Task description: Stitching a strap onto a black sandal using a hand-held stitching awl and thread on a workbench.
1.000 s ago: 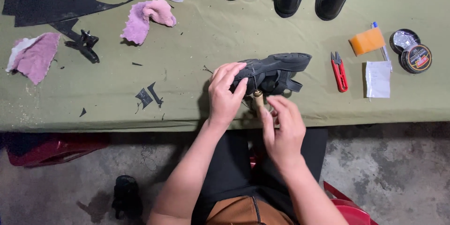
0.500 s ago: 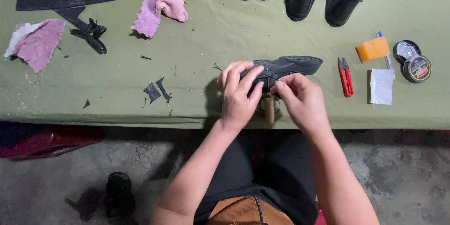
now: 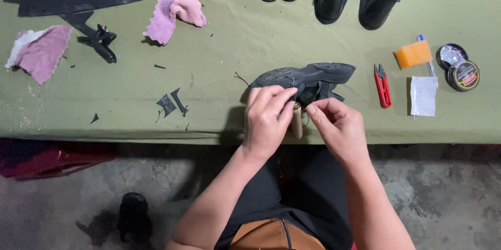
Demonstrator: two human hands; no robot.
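Your hands are at the black shoe on the tabletop's near edge, and they have parted since half a second ago.

Your left hand (image 3: 267,119) presses its fingers down on the heel end of the shoe (image 3: 305,79), which lies sole-up on the green tabletop (image 3: 224,109); that grip is clamped on the shoe. Your right hand (image 3: 338,127) was against the shoe half a second ago and has now drawn back just beside it, its finger and thumb pinched together, on what I cannot tell. A pale wooden handle (image 3: 297,121) shows upright between your two hands. The red snips (image 3: 382,85) lie near the shoe's toe, and the orange sponge (image 3: 412,54) well beyond them.
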